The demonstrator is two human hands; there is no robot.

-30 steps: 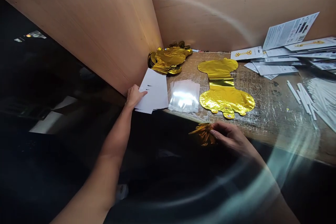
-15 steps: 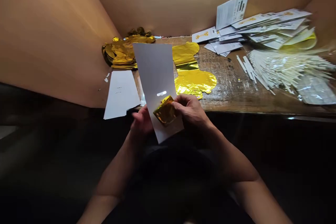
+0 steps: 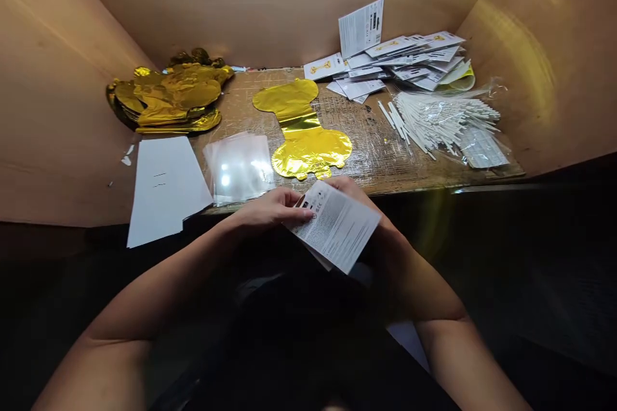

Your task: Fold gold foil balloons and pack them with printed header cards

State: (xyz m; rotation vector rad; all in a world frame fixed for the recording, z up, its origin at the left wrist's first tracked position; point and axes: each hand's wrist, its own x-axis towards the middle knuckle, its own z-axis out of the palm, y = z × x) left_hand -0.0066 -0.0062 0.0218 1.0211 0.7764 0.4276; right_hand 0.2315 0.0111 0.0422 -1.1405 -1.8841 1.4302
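White card (image 3: 332, 228) gripped in both hands at table edge

Printed side up, the card tilts over the near edge of the table (image 3: 385, 173), its long axis running from upper left to lower right. The left hand (image 3: 270, 210) grips its left end, fingers closed. The right hand (image 3: 351, 187), mostly hidden beneath, hooks its fingertips over the far edge. Straight ahead lies a flat gold balloon (image 3: 303, 135), long axis pointing away. Clear plastic sleeves (image 3: 236, 167) sit just beyond the left hand, white paper (image 3: 166, 189) to its left, and a gold foil pile (image 3: 166, 96) farther out. White sticks (image 3: 443, 122) and printed cards (image 3: 395, 58) lie ahead to the right.
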